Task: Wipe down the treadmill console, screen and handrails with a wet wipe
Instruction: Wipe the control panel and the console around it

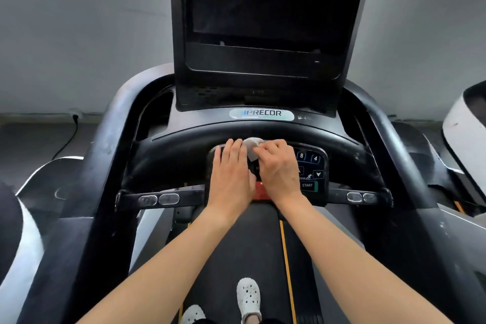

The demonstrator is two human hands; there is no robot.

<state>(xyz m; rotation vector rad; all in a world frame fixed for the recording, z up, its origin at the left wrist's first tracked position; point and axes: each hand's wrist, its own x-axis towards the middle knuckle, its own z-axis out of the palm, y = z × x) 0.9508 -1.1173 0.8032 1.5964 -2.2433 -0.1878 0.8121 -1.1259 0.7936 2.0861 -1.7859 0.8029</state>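
I stand on a black treadmill. Its dark screen [265,2] rises above the console [314,166], whose button panel shows numbers and a START key. A white wet wipe [252,146] lies bunched at the panel's top edge. My right hand [278,168] pinches the wipe with curled fingers over the panel's middle. My left hand [231,173] lies flat on the panel's left part, fingers straight, its fingertips touching the wipe. A curved black front handrail [171,147] arcs above the panel. Side handrails run at the left [105,139] and right [389,134].
A crossbar with silver pulse sensors [159,199] [361,197] runs below the console. The belt [236,258] carries my feet in white clogs [248,294]. Neighbouring machines stand at the far left [15,244] and far right [468,134]. A grey wall is behind.
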